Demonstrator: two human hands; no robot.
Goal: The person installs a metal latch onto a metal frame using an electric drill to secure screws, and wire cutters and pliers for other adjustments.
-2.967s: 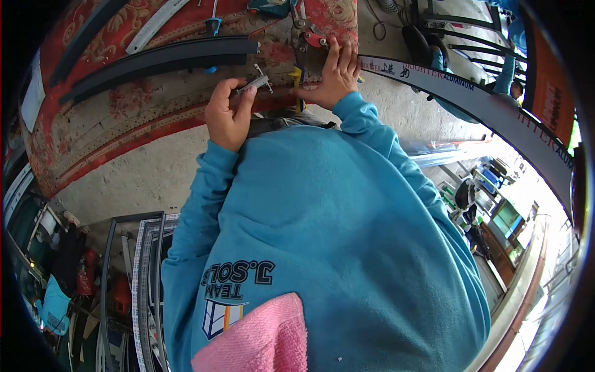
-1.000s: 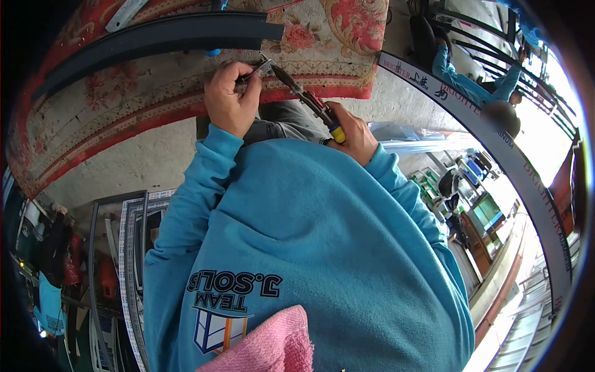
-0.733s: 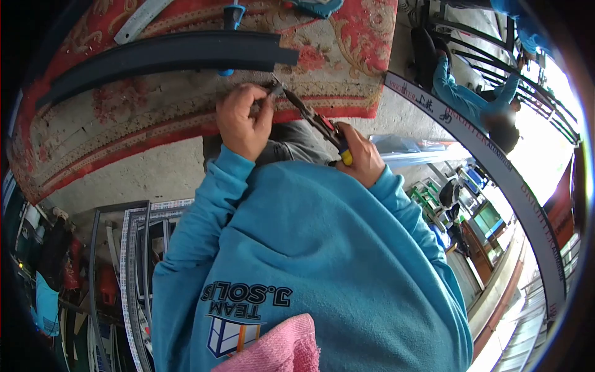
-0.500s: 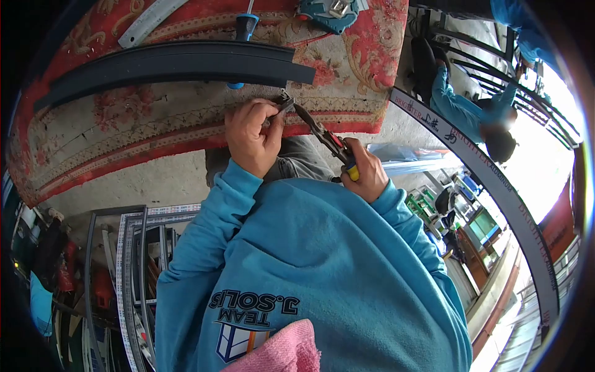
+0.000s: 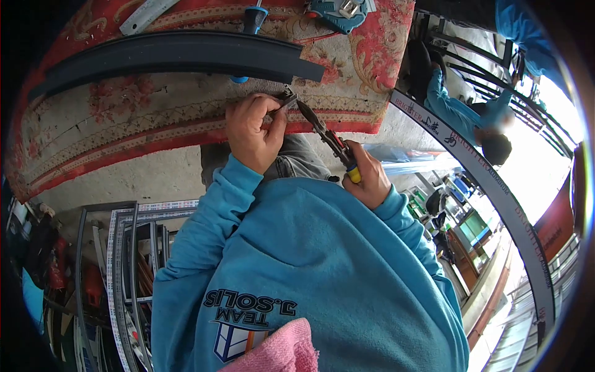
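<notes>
My left hand [image 5: 255, 131] is closed, its thumb and fingers pinching a small dark metal piece [image 5: 289, 100]. Wrapped around the yellow-ended handle of a pair of snips [image 5: 328, 137] is my right hand [image 5: 367, 177]. The dark jaws of the snips reach up to the small piece and seem to touch it. Just beyond my left hand, a long dark grey metal profile [image 5: 167, 57] lies on the patterned red carpet [image 5: 186, 118]. A blue-and-black screwdriver [image 5: 254, 20] sits partly under that profile.
A metal ruler [image 5: 145, 17] and a teal power tool [image 5: 339, 13] lie at the carpet's far side. A long lettered strip [image 5: 489, 173] runs down the right. Dark frames [image 5: 133, 248] stand at lower left. Another person [image 5: 465, 111] in blue works at upper right.
The view has shifted slightly, so the profile and tools appear a little further right. Both hands keep their grips on the small metal piece and the snips.
</notes>
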